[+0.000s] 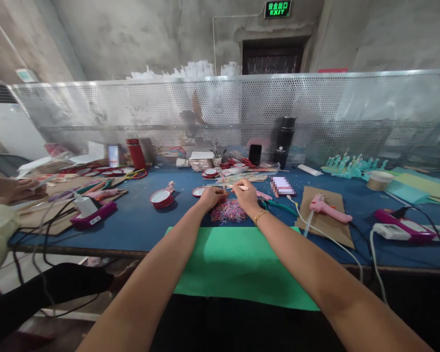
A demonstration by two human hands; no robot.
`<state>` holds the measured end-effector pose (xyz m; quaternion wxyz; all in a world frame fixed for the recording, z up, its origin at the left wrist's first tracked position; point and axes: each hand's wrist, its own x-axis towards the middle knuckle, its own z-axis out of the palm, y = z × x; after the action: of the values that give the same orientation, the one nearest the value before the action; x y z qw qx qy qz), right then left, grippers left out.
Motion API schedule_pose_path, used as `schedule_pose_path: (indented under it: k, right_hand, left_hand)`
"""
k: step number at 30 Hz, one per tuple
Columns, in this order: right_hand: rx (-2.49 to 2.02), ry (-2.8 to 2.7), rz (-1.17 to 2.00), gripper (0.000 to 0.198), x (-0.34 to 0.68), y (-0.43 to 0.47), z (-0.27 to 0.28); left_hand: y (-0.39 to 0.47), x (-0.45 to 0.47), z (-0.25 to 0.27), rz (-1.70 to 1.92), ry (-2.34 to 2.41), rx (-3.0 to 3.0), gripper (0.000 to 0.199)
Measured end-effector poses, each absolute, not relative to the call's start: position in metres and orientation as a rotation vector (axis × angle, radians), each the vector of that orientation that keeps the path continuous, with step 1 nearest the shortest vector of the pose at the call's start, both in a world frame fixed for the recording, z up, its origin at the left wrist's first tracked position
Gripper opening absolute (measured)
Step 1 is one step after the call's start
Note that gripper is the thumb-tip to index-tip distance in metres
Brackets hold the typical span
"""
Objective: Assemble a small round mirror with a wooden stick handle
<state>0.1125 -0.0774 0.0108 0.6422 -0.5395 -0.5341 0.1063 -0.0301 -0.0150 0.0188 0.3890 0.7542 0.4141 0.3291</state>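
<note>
My left hand (211, 197) and my right hand (245, 194) are close together over a tangled pile of thin multicoloured bands or threads (229, 212). The fingers of both hands are bent in a pinch. A thin, pale upright piece shows near the left fingertips, too small to name. What the right fingers hold is hidden. Beneath my forearms a green sheet (238, 259) hangs over the table's front edge. Just left of my left hand lies a red-rimmed white round piece (198, 192). Beside my right hand are green-handled pliers (284, 207).
A pink glue gun (330, 209) rests on cardboard (324, 230) to the right. Purple power strips (407, 226) trail cables. A red round tin (161, 199) stands to the left. Black (286, 142) and red bottles (136, 154) stand behind. A co-worker's hand (7, 188) is far left.
</note>
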Motion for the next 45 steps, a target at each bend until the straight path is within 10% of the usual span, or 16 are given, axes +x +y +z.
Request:
schedule_pose_path:
  k: [45]
  right_hand:
    - [-1.22, -1.206, 0.243, 0.017, 0.11, -0.086, 0.019]
  left_hand:
    - [-0.022, -0.03, 0.025, 0.813, 1.073, 1.871, 0.034]
